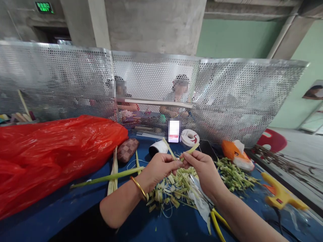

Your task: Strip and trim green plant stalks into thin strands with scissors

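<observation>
My left hand (158, 166) and my right hand (203, 168) meet over the middle of the table, fingertips almost touching. Both are closed in a pinch. A narrow pale green plant strip (168, 148) rises from the fingers of my left hand. Another light green plant strip (193, 149) sticks out above my right fingers; whether the two join is hidden. Below lies a heap of cut plant scraps (174, 190). A yellow-handled cutting tool (216, 222) lies partly beneath my right forearm, its metal end pointing toward the heap.
A red plastic sheet (63, 148) covers the left side. Long green stalks (108, 178) lie beside my left arm. Behind stand a lit phone (174, 130) and a white roll (189, 137). At right are a green pile (236, 174), tissues (237, 154) and a yellow glue gun (280, 195).
</observation>
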The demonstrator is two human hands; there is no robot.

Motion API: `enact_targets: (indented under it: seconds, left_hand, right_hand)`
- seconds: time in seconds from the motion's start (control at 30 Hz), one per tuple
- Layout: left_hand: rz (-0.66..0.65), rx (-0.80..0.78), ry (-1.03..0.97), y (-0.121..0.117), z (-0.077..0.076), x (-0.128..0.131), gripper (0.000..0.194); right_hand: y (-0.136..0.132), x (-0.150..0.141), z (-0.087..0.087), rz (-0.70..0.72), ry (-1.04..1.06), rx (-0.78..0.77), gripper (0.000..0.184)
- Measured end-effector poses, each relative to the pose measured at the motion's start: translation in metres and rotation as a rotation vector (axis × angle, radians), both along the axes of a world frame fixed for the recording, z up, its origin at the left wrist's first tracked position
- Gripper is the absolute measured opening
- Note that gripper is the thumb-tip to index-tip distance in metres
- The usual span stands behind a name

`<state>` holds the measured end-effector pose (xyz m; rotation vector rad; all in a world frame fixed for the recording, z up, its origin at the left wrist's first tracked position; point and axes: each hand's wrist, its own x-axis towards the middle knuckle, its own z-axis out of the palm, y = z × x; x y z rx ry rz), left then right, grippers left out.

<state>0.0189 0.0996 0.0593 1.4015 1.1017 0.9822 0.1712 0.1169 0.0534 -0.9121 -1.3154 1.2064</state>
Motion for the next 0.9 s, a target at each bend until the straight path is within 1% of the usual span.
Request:
enact_targets:
  seconds: [0.1,0.17,0.2,0.23,0.27,0.33,0.37,0.4,0.43,0.47,0.5,0.53,0.6,0.67,0.73,0.83,0.9]
  left_hand:
    - [-0.049,0.075,0.128,0.001,-0.002,-0.001,0.031]
    - [-0.037,0.106,0.165,0.003,-0.004,-0.002,0.032]
    - [-0.025,0.107,0.173,0.003,-0.005,-0.002,0.032]
    - [-0.017,0.095,0.176,0.004,-0.006,-0.002,0.031]
    - [-0.012,0.078,0.175,0.004,-0.007,-0.001,0.03]
    - [-0.009,0.06,0.172,0.003,-0.008,0.0,0.028]
    - [-0.007,0.061,0.178,0.003,-0.008,0.001,0.028]
    - [-0.005,0.07,0.191,0.002,-0.008,0.002,0.028]
    - [-0.01,0.086,0.203,0.001,-0.009,0.003,0.028]
    - [-0.02,0.104,0.215,0.0,-0.009,0.004,0.027]
    - [-0.032,0.12,0.227,0.0,-0.01,0.006,0.026]
    - [-0.047,0.133,0.238,-0.001,-0.011,0.007,0.024]
    - [-0.069,0.151,0.242,-0.002,-0.011,0.009,0.022]
    - [-0.087,0.144,0.23,-0.002,-0.011,0.01,0.022]
    - [-0.115,0.121,0.209,-0.002,-0.009,0.008,0.022]
    - [-0.134,0.073,0.176,0.0,-0.007,0.003,0.024]
    - [-0.103,0.029,0.112,0.002,-0.006,0.0,0.027]
  right_hand:
    - [0.002,0.0,-0.005,-0.045,-0.103,0.104,0.02]
    - [0.005,0.002,-0.006,-0.058,-0.197,0.134,0.022]
    - [0.007,0.004,-0.006,-0.085,-0.251,0.16,0.022]
    - [0.009,0.007,-0.005,-0.14,-0.306,0.21,0.02]
    - [0.01,0.009,-0.003,-0.224,-0.364,0.287,0.019]
    - [0.01,0.014,0.003,-0.424,-0.495,0.501,0.028]
    - [0.008,0.016,0.006,-0.491,-0.576,0.617,0.033]
    - [0.006,0.017,0.009,-0.506,-0.669,0.725,0.033]
    - [0.004,0.016,0.01,-0.472,-0.761,0.812,0.028]
    - [0.002,0.015,0.011,-0.407,-0.839,0.871,0.02]
    - [-0.001,0.013,0.011,-0.33,-0.894,0.898,0.011]
    - [-0.002,0.011,0.009,-0.26,-0.923,0.893,0.004]
    - [-0.005,0.007,0.005,-0.191,-0.918,0.825,0.013]
    - [-0.006,0.004,0.001,-0.199,-0.866,0.766,0.019]
    - [-0.007,0.002,-0.001,-0.225,-0.819,0.767,0.021]
    - [-0.009,0.003,0.001,-0.247,-0.819,0.859,0.019]
    - [-0.009,0.006,0.006,-0.325,-0.846,0.956,0.013]
